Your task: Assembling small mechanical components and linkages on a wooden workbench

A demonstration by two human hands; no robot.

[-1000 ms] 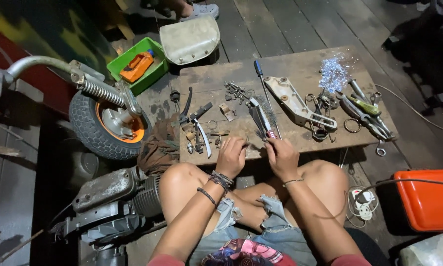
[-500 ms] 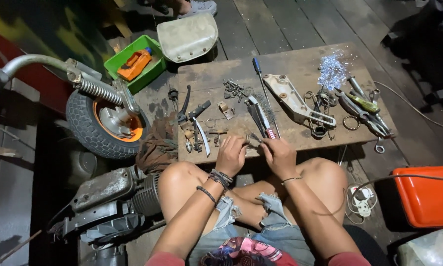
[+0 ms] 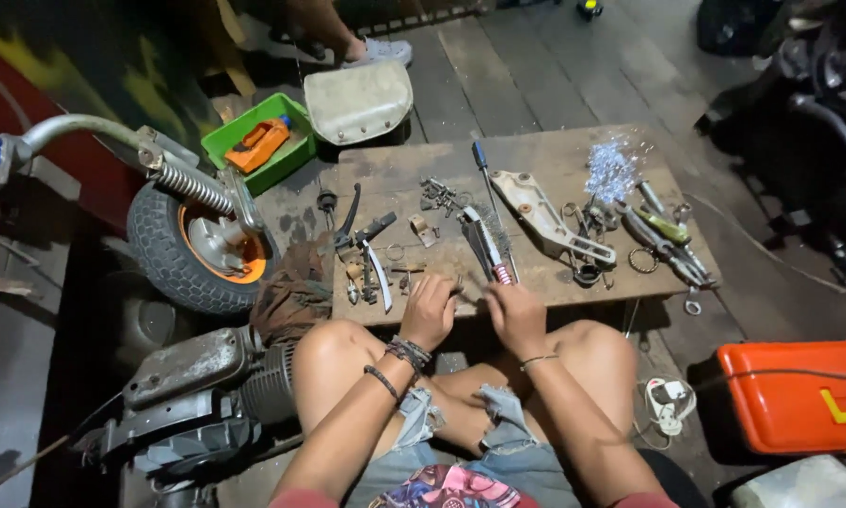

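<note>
Small part (too tiny to ID) sits at near edge of wooden board (image 3: 555, 150), pinched btwn left hand (image 3: 430, 309) and right hand (image 3: 514, 315), both curled closed on it, braced over knees; wire brush (image 3: 487, 245) just beyond.

A low wooden desk (image 3: 545, 155) stands on a dark plank floor (image 3: 536, 66). On the desk, a screwdriver (image 3: 484, 174) lies toward twelve o'clock, a pale metal bracket (image 3: 545, 214) just right of centre, and a wire brush (image 3: 487, 246) at centre. Black levers (image 3: 367, 235) sit at nine o'clock, pliers (image 3: 668, 252) and rings at three o'clock, a glittering heap of small parts (image 3: 611, 169) at one o'clock. Both hands (image 3: 475, 310) rest at the six o'clock edge.
</note>
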